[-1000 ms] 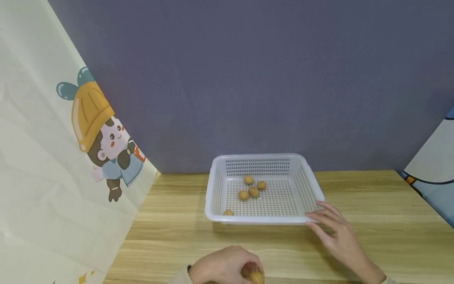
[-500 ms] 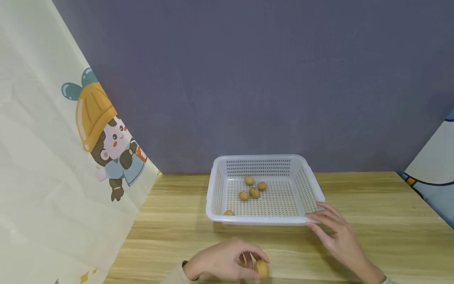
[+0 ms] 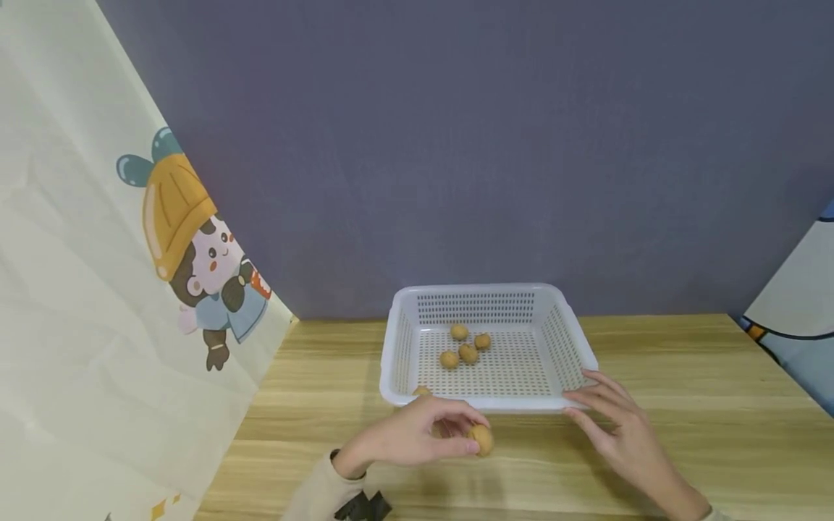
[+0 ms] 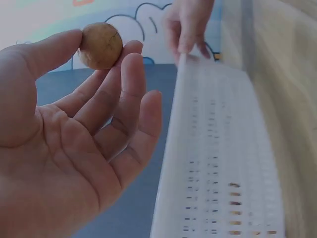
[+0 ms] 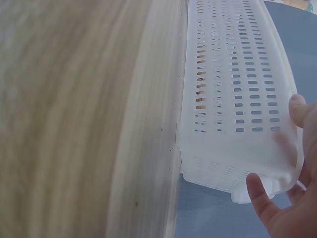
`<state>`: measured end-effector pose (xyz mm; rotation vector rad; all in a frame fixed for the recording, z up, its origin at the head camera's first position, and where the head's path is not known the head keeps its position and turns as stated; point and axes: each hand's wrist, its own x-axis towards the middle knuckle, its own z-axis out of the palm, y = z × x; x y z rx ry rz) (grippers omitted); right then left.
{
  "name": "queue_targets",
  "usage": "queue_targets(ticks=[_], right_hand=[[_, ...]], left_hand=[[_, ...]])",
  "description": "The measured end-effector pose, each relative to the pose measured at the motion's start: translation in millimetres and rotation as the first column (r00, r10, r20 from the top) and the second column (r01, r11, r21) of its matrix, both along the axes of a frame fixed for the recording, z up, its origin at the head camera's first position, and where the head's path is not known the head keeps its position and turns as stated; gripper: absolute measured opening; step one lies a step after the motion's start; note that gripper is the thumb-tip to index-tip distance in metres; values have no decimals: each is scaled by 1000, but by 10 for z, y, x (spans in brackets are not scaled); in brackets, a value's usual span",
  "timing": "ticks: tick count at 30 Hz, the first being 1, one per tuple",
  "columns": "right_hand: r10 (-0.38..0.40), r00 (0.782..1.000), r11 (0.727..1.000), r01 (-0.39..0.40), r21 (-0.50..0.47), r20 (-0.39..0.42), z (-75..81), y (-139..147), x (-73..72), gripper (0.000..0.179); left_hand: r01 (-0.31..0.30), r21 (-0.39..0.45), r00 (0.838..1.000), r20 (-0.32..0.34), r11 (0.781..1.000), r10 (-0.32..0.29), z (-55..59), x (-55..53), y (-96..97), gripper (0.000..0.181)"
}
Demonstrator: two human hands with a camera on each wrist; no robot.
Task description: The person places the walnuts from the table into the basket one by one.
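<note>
A walnut (image 3: 481, 439) is pinched between the thumb and fingertips of my left hand (image 3: 420, 434). In the left wrist view the walnut (image 4: 101, 45) sits high at the fingertips, the palm facing the camera. This hand is just in front of a white slotted plastic basket (image 3: 482, 403), overlapping its front rim in the head view. My right hand (image 3: 619, 427) grips the basket's front right corner, thumb outside and fingers over the rim. Several walnuts (image 3: 468, 353) lie inside the basket, mostly left of centre; one walnut (image 3: 422, 391) by the front wall is partly hidden.
The basket stands on a wood-grain table (image 3: 684, 405), near a dark grey back panel (image 3: 469, 145). A pale sheet with a cartoon figure (image 3: 208, 260) slopes along the left side. Another printed sheet (image 3: 798, 289) borders the right.
My left hand, holding the walnut, has risen from the lower edge of the head view towards the basket's front rim. The right hand has stayed at the corner.
</note>
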<state>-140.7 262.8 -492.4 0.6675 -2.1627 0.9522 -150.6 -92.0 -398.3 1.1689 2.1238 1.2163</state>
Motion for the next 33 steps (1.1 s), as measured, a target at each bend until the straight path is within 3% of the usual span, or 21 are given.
queue_targets(ticks=[7,10,18,23,33], right_hand=[[8,1000,1000,-9,-6,-11,12,-2,5,45],[1,1000,1000,-1,4,-1,12,1,2,45],[-2,1000,1000,2,0,-18,-11,5,-10,46],[-13,1000,1000,13,5,4,-6,-14,8,47],[-15,1000,1000,15,10,24,17,-35,20,45]], left_hand=[[-153,28,988,32,988,152,120,-277,14,34],[-187,45,982,24,981,187,125,-407,31,33],[-232,6,970,-69,973,231,176,-772,217,35],[-256,-21,965,-62,966,254,246,-950,274,38],[-318,-19,948,-33,948,318,239,-1299,228,44]])
